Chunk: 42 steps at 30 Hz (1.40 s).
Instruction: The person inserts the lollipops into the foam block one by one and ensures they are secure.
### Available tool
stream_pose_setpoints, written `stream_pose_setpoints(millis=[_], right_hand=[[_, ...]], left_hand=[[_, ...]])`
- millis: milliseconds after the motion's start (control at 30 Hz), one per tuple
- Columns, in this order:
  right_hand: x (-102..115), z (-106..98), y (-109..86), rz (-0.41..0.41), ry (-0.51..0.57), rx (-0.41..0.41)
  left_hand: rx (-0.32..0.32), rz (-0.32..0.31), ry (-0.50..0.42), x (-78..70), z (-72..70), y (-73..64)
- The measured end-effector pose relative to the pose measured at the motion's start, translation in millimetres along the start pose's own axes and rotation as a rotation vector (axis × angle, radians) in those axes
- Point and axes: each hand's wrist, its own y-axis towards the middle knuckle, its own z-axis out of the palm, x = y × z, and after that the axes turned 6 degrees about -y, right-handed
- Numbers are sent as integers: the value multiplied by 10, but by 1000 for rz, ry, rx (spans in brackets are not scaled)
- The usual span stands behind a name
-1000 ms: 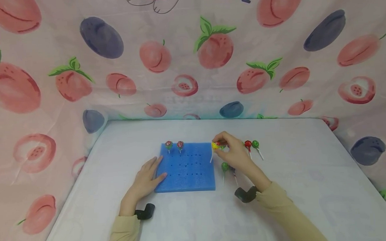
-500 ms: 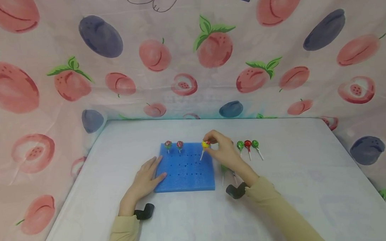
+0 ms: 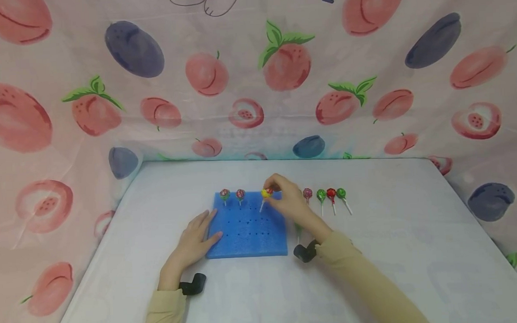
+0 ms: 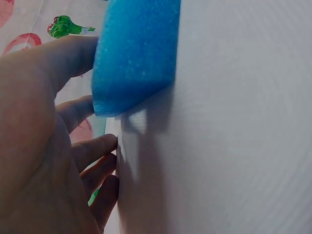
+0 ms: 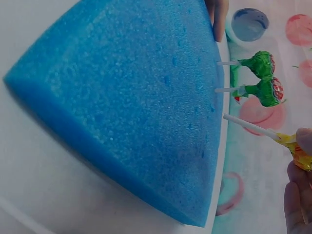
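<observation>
A blue foam board (image 3: 244,245) with rows of small holes lies on the table. Two lollipops with red and green wrappers, one on the left (image 3: 225,194) and one beside it (image 3: 240,195), stand upright by their sticks along its far edge. My right hand (image 3: 287,198) pinches a yellow-wrapped lollipop (image 3: 266,193) by its head above the board. Its white stick points down and slightly left; in the right wrist view the tip of that yellow lollipop (image 5: 292,146) looks apart from the foam. My left hand (image 3: 194,237) rests along the board's left edge, thumb on top, fingers fairly straight.
Right of the board, a pink lollipop (image 3: 307,193), a green one (image 3: 321,195), a red one (image 3: 331,193) and another green one (image 3: 342,193) lie in a row. A further green lollipop (image 3: 298,228) is partly hidden by my right arm. A fruit-print cloth (image 3: 247,76) hangs behind.
My right hand has carried the yellow lollipop leftward, from the board's right edge to above its far part. The left hand has stayed in place.
</observation>
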Motion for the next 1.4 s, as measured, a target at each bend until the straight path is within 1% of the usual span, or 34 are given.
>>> stream_pose_setpoints(millis=[167, 400, 867, 1067, 1300, 1400], right_hand=[[-5, 53, 36, 5, 12, 4], [-14, 108, 64, -9, 9, -6], [10, 168, 105, 31, 0, 19], [7, 183, 124, 17, -21, 26], [24, 178, 124, -25, -3, 21], [36, 179, 125, -25, -4, 24]], left_hand=[[2, 2, 1, -4, -3, 6], [2, 2, 1, 4, -4, 12], [-3, 5, 11, 35, -5, 33], [1, 3, 12, 47, -5, 46], [0, 8, 10, 42, -14, 48], [0, 10, 10, 41, -21, 50]])
